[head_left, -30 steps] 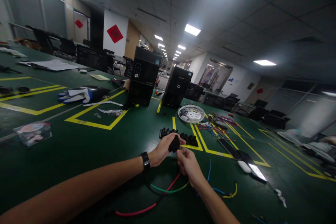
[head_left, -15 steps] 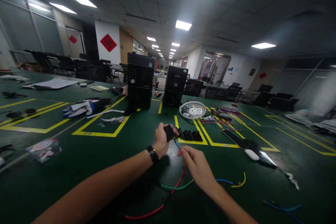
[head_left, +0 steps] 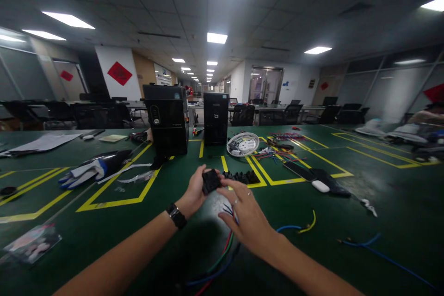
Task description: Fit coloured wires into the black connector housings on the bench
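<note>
My left hand (head_left: 194,194), with a black watch on the wrist, grips a small black block (head_left: 210,182) above the table; its exact kind is not clear. Spread fingers of my right hand (head_left: 250,217) reach toward the block's right edge, index and thumb apart; whether the fingertips touch it I cannot tell. Between that thumb and the fingers show thin wire ends, and from under the hand a bundle of red, green and blue wires (head_left: 222,259) curves down toward me. Just behind the hands lies a row of black parts (head_left: 247,177).
Two black computer towers (head_left: 166,125) stand at the back. Right of them are a white round basket (head_left: 243,144) and a pile of coloured wires (head_left: 277,152). Phones, a white case (head_left: 320,186) and loose blue wires (head_left: 374,249) lie right; gloves (head_left: 85,173) and a plastic bag (head_left: 33,243) left.
My right hand pinched a blue wire below the block half a second ago; now its fingers are spread near the block. The wires have shifted into a bundle beneath it. The view has turned.
</note>
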Motion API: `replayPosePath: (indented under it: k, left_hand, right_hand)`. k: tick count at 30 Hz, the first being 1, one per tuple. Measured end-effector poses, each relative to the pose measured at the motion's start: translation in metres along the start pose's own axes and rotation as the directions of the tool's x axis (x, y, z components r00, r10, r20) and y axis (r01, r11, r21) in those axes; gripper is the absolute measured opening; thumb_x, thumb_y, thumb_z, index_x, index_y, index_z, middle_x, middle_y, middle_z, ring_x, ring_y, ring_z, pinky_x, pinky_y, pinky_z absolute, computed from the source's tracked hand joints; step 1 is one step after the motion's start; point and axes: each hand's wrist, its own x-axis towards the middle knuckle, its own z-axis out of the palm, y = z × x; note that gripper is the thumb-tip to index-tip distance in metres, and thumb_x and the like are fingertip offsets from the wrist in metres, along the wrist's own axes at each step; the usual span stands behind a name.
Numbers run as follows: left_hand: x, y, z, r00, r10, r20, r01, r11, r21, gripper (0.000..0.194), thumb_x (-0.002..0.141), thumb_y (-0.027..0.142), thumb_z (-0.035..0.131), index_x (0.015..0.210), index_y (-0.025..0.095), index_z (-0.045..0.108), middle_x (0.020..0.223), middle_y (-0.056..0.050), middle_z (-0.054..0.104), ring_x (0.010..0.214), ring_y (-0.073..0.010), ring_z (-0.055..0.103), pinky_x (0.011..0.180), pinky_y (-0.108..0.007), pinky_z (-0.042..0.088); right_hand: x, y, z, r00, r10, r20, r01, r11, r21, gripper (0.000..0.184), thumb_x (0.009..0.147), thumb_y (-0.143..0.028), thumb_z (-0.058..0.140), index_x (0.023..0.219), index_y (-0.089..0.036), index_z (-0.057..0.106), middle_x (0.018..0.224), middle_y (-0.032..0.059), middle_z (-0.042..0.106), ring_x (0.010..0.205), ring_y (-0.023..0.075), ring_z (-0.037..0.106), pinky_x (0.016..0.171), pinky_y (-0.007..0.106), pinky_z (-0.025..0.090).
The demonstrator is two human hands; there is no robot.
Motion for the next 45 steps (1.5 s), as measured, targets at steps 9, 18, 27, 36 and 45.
replayPosePath:
  k: [9,18,27,36,45]
  left_hand:
    - [0.010,-0.048,0.029,0.976,0.031,0.217,-0.129,0.881,0.456,0.055,0.092,0.057,0.032,0.105,0.011,0.061,0.095,-0.015,0.068,0.087,-0.0241,0.065,0.076,-0.037,0.053]
    - [0.052,-0.013,-0.063,0.747,0.389,0.540,-0.448,-0.307,0.840,0.046,0.086,0.040,0.053,0.126,0.018,0.052,0.126,-0.013,0.051,0.116,-0.0289,0.045,0.101,-0.047,0.037]
    - [0.066,-0.017,-0.084,0.874,0.184,0.449,-0.383,-0.306,0.871,0.049,0.087,0.045,0.049,0.129,0.018,0.049,0.126,-0.015,0.057,0.115,-0.0315,0.047,0.093,-0.046,0.038]
    - [0.078,-0.050,-0.019,0.827,0.147,0.543,-0.523,-0.153,0.838,0.034,0.078,0.041,0.063,0.106,0.022,0.060,0.105,-0.010,0.064,0.101,-0.0300,0.052,0.085,-0.038,0.039]
    - [0.059,-0.065,-0.021,0.781,0.272,0.562,-0.598,0.071,0.798,0.043,0.068,0.038,0.073,0.103,0.019,0.056,0.099,-0.006,0.056,0.094,-0.0248,0.053,0.084,-0.038,0.044]
  right_hand:
    - [0.011,0.112,-0.040,0.983,0.066,0.173,-0.064,0.998,-0.014,0.056,0.077,-0.020,0.073,0.129,-0.021,0.050,0.129,0.0095,0.055,0.122,0.0232,0.048,0.105,0.038,0.037]
    - [0.012,0.222,-0.047,0.815,0.476,0.329,-0.372,0.866,-0.333,0.052,0.073,-0.011,0.068,0.124,-0.015,0.059,0.121,0.0159,0.061,0.113,0.0308,0.056,0.096,0.040,0.040]
    - [-0.022,0.170,-0.071,0.883,0.398,0.251,-0.328,0.903,-0.279,0.055,0.086,-0.015,0.060,0.138,-0.019,0.043,0.140,0.0156,0.045,0.129,0.0286,0.041,0.106,0.046,0.032]
    - [-0.108,0.076,-0.082,0.895,0.128,0.428,-0.098,0.991,-0.090,0.027,0.092,-0.023,0.054,0.118,-0.027,0.061,0.130,0.0071,0.052,0.118,0.0234,0.050,0.099,0.041,0.040]
    - [-0.104,0.085,-0.082,0.914,0.124,0.386,-0.023,0.966,-0.256,0.025,0.095,-0.015,0.044,0.102,-0.025,0.066,0.100,0.0046,0.057,0.087,0.0185,0.053,0.076,0.031,0.042]
